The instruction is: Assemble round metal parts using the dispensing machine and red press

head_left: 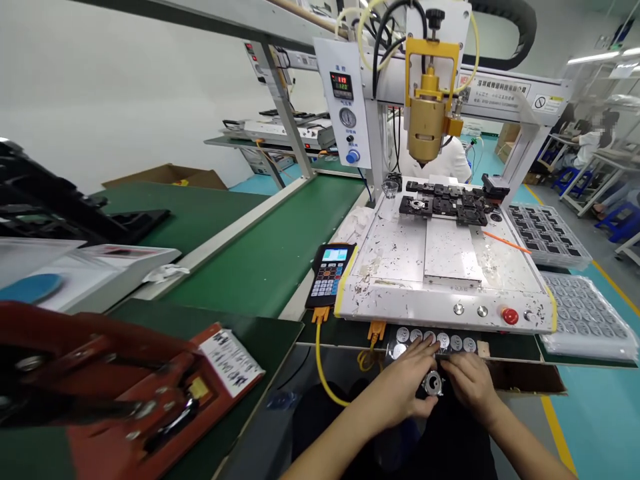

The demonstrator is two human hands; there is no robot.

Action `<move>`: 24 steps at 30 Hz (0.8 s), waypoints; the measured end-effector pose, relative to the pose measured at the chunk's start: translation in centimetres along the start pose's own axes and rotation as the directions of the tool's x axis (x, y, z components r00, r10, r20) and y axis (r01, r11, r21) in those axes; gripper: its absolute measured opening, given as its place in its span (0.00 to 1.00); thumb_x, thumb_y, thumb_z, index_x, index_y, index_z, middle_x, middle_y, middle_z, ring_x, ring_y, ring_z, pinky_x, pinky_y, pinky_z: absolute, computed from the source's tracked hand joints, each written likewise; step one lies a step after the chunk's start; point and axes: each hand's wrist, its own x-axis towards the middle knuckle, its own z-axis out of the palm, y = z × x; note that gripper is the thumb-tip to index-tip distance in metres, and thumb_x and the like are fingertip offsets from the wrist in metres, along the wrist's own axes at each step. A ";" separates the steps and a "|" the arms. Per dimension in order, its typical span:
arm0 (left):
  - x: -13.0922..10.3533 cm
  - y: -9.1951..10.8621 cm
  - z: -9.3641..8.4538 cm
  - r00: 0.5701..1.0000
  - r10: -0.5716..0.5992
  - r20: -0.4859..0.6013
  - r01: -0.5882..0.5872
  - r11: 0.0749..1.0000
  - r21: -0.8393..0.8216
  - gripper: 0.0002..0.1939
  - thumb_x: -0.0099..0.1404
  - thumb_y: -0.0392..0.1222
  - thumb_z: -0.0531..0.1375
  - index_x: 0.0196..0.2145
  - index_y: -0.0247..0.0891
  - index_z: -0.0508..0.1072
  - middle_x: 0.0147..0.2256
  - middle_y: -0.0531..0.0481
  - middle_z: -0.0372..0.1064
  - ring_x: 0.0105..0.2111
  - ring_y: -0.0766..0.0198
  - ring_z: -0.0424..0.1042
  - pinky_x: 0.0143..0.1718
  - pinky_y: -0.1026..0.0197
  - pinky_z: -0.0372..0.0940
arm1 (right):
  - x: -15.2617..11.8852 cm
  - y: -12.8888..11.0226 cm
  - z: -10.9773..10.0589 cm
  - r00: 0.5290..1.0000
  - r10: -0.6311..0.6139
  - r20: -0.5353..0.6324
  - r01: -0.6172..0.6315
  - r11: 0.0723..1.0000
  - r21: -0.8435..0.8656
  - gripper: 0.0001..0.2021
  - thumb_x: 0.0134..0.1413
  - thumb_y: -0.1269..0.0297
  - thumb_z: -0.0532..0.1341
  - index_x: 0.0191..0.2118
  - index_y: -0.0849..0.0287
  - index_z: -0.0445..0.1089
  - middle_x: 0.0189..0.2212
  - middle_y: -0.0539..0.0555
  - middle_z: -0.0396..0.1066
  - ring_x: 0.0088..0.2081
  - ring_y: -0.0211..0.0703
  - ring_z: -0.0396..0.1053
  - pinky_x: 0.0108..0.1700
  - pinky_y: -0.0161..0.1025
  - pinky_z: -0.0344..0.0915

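Low in front of me, at the bench edge, my left hand is closed around a small round metal part with a dark centre, its thumb along the lower side. The fingers of that hand reach over a clear sheet or tray bearing several round silver discs. Close on the other side of the part is my right hand. Its fingers are curled together with the tips by the tray's edge, and what they pinch, if anything, is hidden.
A dispensing machine stands over a white base carrying black fixtures. A keypad controller lies to its left. Clear trays are at right, a red press at left. A yellow cable hangs near my left arm.
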 end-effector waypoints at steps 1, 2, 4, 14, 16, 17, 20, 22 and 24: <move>0.0 0.0 -0.2 1.000 -0.005 0.009 0.005 1.000 -0.016 0.23 0.57 0.33 0.73 0.50 0.39 0.77 0.72 0.31 0.65 0.75 0.38 0.60 0.76 0.34 0.55 | -0.5 -0.3 -0.2 1.000 -0.019 -0.007 0.019 1.000 0.021 0.18 0.74 0.73 0.57 0.54 0.49 0.83 0.37 0.58 0.85 0.34 0.51 0.82 0.36 0.47 0.80; 0.0 -0.1 -0.4 1.000 -0.011 0.012 0.011 0.999 -0.031 0.23 0.56 0.33 0.73 0.50 0.40 0.77 0.72 0.32 0.66 0.75 0.38 0.60 0.76 0.35 0.55 | -1.0 -0.6 -0.4 0.999 -0.032 -0.016 0.032 0.999 0.040 0.18 0.73 0.73 0.57 0.53 0.48 0.83 0.36 0.57 0.85 0.33 0.51 0.82 0.35 0.47 0.81; 0.1 -0.4 -0.3 1.000 -0.019 -0.007 0.019 0.999 -0.045 0.23 0.56 0.33 0.73 0.49 0.41 0.77 0.72 0.34 0.66 0.75 0.39 0.60 0.76 0.35 0.55 | -1.7 -1.3 -1.2 0.999 -0.020 -0.040 0.023 0.997 0.068 0.17 0.73 0.73 0.59 0.52 0.47 0.82 0.36 0.56 0.85 0.33 0.51 0.83 0.34 0.46 0.82; 2.1 -1.2 1.1 0.966 -0.017 -0.257 0.007 0.999 -0.042 0.25 0.58 0.32 0.71 0.54 0.37 0.78 0.67 0.30 0.72 0.69 0.35 0.70 0.72 0.36 0.63 | 0.6 -2.5 -5.7 0.768 0.637 -0.065 -0.583 0.738 0.339 0.10 0.71 0.54 0.66 0.41 0.53 0.77 0.43 0.62 0.82 0.44 0.57 0.84 0.42 0.43 0.82; 1.3 -0.6 0.7 0.953 -0.018 -0.302 -0.003 0.998 -0.069 0.26 0.59 0.32 0.71 0.55 0.40 0.78 0.66 0.35 0.74 0.67 0.38 0.72 0.71 0.39 0.66 | 1.2 -2.8 -6.3 0.680 0.733 0.003 -0.669 0.619 0.412 0.14 0.68 0.48 0.68 0.41 0.54 0.79 0.36 0.58 0.81 0.36 0.53 0.83 0.36 0.41 0.81; 0.8 -0.1 0.4 0.944 -0.025 -0.328 -0.002 0.997 -0.083 0.27 0.60 0.33 0.70 0.57 0.42 0.78 0.64 0.37 0.76 0.65 0.40 0.74 0.70 0.41 0.68 | 1.5 -3.0 -6.6 0.648 0.761 0.030 -0.692 0.572 0.441 0.16 0.65 0.45 0.69 0.41 0.54 0.80 0.33 0.57 0.81 0.33 0.51 0.81 0.34 0.40 0.80; -0.9 1.6 -0.2 0.913 -0.107 -0.394 0.040 0.984 -0.174 0.27 0.64 0.36 0.69 0.60 0.44 0.76 0.53 0.42 0.83 0.52 0.47 0.83 0.59 0.48 0.78 | 2.8 -4.0 -7.5 0.580 0.807 0.113 -0.731 0.454 0.510 0.21 0.61 0.42 0.71 0.47 0.54 0.83 0.28 0.54 0.78 0.27 0.47 0.76 0.28 0.39 0.76; -1.8 2.9 -0.6 0.881 -0.270 -0.388 0.087 0.900 -0.428 0.25 0.66 0.38 0.70 0.60 0.43 0.77 0.46 0.45 0.85 0.43 0.52 0.85 0.50 0.53 0.81 | 4.2 -5.0 -8.1 0.555 0.810 0.188 -0.752 0.391 0.531 0.23 0.61 0.41 0.72 0.51 0.54 0.84 0.25 0.51 0.75 0.25 0.45 0.72 0.26 0.38 0.72; -2.4 4.3 -0.8 0.845 -0.447 -0.295 0.094 0.666 -0.740 0.25 0.65 0.41 0.72 0.58 0.40 0.77 0.42 0.46 0.85 0.39 0.54 0.86 0.45 0.54 0.82 | 5.9 -6.1 -8.5 0.563 0.784 0.263 -0.751 0.353 0.558 0.24 0.61 0.41 0.72 0.52 0.54 0.84 0.23 0.49 0.71 0.23 0.42 0.69 0.26 0.38 0.70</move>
